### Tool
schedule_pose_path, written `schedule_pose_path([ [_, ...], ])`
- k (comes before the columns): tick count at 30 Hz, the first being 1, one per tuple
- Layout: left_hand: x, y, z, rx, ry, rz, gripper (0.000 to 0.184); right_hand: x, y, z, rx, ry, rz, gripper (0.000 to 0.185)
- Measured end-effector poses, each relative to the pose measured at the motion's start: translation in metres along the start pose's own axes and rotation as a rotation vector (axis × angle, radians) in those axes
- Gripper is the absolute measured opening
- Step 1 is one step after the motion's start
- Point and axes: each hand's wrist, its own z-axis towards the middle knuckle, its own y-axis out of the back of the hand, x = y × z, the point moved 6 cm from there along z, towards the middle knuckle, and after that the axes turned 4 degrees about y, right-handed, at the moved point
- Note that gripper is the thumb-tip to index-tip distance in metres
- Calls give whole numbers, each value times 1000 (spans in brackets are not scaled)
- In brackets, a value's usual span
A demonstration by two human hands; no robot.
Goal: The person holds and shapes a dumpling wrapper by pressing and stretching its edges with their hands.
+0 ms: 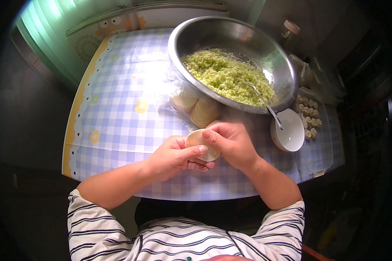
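Observation:
A round, pale dough wrapper (197,139) is held between both hands above the table's front part. My left hand (174,157) grips its lower left side, thumb on top and fingers beneath. On its upper right side, my right hand (231,142) pinches the edge with the thumb on top. Just beyond the hands lie stacks of round wrappers (204,112) on a plastic bag. Behind them stands a large metal bowl (177,58) of chopped green filling (226,74), with a metal spoon (265,103) resting in it.
A small white bowl (290,132) sits right of my right hand, below the large bowl's rim. Farther right, a clear tray (313,156) carries several folded dumplings (309,114). A jar with a pink lid (292,27) stands at the back right. A checked cloth (117,117) covers the table.

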Motion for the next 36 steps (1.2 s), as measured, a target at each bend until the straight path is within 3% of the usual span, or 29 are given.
schedule_pose_path([
  [5,1,1,0,1,1,-13,27,1,0,0,13,-40,78,24],
  [14,3,2,0,41,-3,-2,26,8,-1,0,25,90,-224,19],
  [26,3,0,1,12,1,12,27,6,-1,0,-6,-39,7,20],
  [32,3,2,1,40,-9,6,27,8,-5,0,67,95,-199,18],
  [36,3,2,1,31,-15,9,25,7,-4,-1,30,97,-150,18],
])
